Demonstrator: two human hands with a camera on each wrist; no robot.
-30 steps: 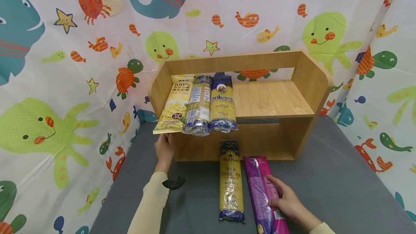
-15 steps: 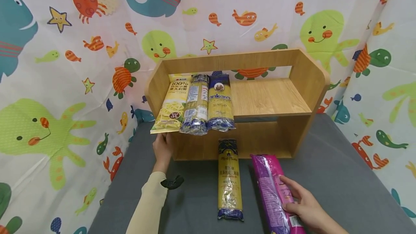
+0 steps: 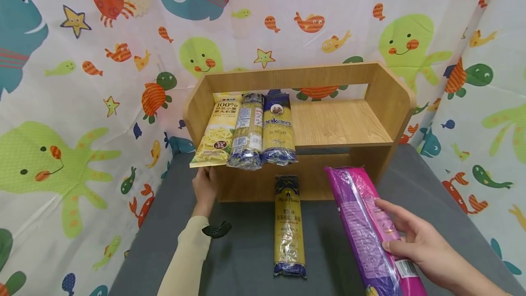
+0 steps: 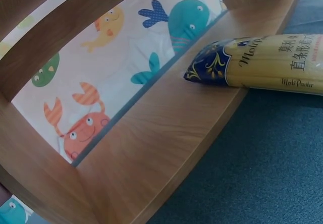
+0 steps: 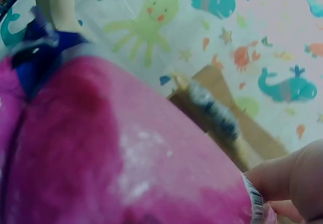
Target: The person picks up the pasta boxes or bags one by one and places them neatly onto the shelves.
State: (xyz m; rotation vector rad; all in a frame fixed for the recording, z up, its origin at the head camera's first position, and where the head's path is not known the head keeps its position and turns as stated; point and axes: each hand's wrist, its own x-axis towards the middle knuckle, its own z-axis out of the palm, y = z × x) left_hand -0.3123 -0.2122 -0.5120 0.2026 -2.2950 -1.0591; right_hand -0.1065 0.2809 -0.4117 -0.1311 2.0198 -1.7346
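Note:
My right hand (image 3: 427, 245) grips a pink and purple plastic packet (image 3: 363, 223) by its right edge, raised above the grey table at the right. In the right wrist view the packet (image 5: 136, 148) fills much of the picture, tilted and blurred. My left hand (image 3: 204, 192) holds the left side of the wooden shelf (image 3: 341, 122) at its lower part; the fingertips are partly hidden beneath the overhanging packets. A yellow spaghetti packet (image 3: 289, 227) lies between my hands, its far end on the shelf's lower board (image 4: 166, 118).
On the upper board, at the left, lie a yellow pasta packet (image 3: 218, 131), a clear spaghetti packet (image 3: 247, 131) and a blue-topped spaghetti packet (image 3: 279, 129); their near ends overhang. Bare wood (image 3: 337, 122) shows to their right. A patterned curtain (image 3: 135, 35) stands behind.
My right hand has lifted the pink and purple packet off the table and carried it rightward, away from the yellow spaghetti packet. My left hand stays at the shelf's side.

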